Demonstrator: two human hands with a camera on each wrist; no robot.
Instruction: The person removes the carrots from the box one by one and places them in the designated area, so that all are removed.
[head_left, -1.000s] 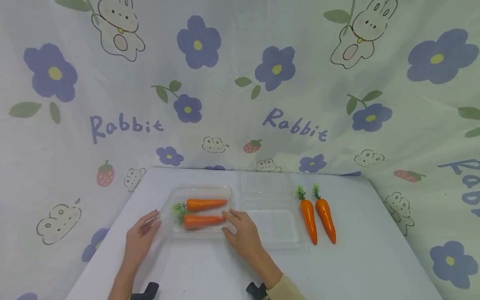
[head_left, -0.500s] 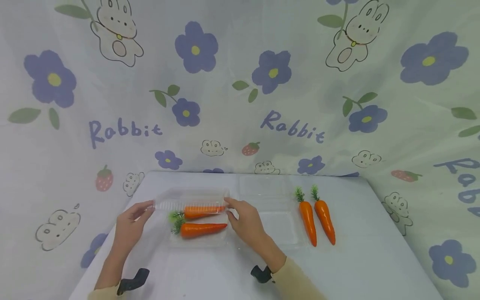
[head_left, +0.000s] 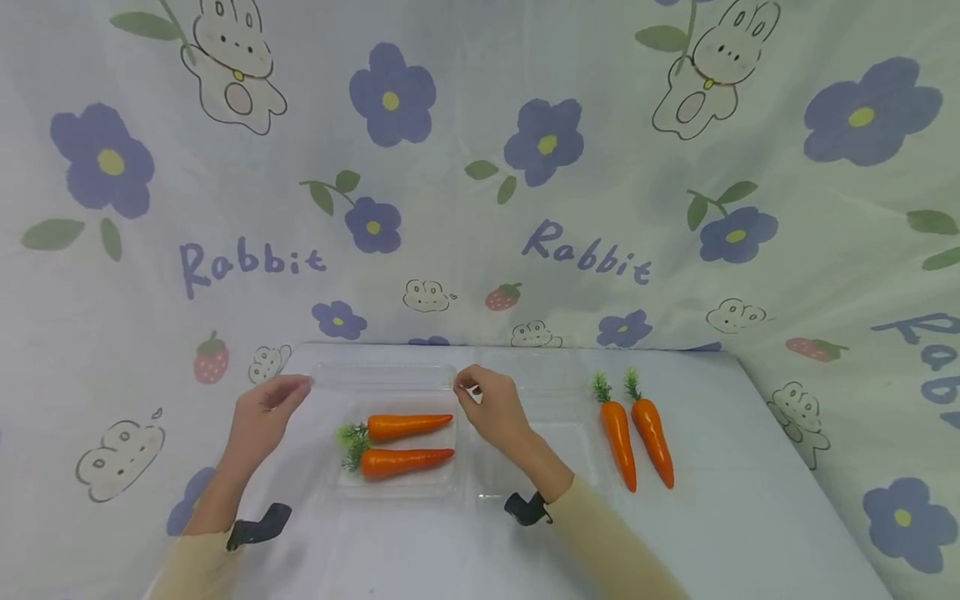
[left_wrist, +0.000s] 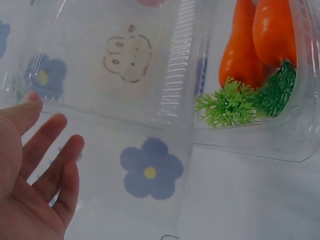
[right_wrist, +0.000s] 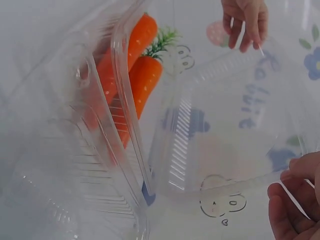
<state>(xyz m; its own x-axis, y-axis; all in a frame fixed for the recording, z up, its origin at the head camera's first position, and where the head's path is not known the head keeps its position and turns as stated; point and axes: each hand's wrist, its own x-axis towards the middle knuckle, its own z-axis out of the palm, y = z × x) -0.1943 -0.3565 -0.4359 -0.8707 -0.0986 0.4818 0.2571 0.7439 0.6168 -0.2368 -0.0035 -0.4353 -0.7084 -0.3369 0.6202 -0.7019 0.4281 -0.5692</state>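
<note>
A clear plastic clamshell box [head_left: 397, 490] lies on the white table with two orange carrots [head_left: 407, 462] in its tray, leafy tops to the left. Its hinged lid [head_left: 382, 377] is swung up and back behind the tray. At the lid's left corner, my left hand [head_left: 258, 415] pinches the edge between thumb and a finger, the other fingers spread. Opposite it, my right hand [head_left: 497, 408] pinches the right corner, thumb against curled fingers. Through the lid [left_wrist: 100, 95] the printed backdrop shows in the left wrist view.
Right of the box stands a second clear box [head_left: 536, 454], opened flat, partly behind my right forearm. Two more carrots [head_left: 651, 442] lie side by side farther right. A printed rabbit cloth [head_left: 450, 167] hangs close behind the table's back edge.
The lid was low over the carrots; both hands have lifted its front edge up and back, uncovering them. My right hand has gone from beside the box to the lid's corner.
</note>
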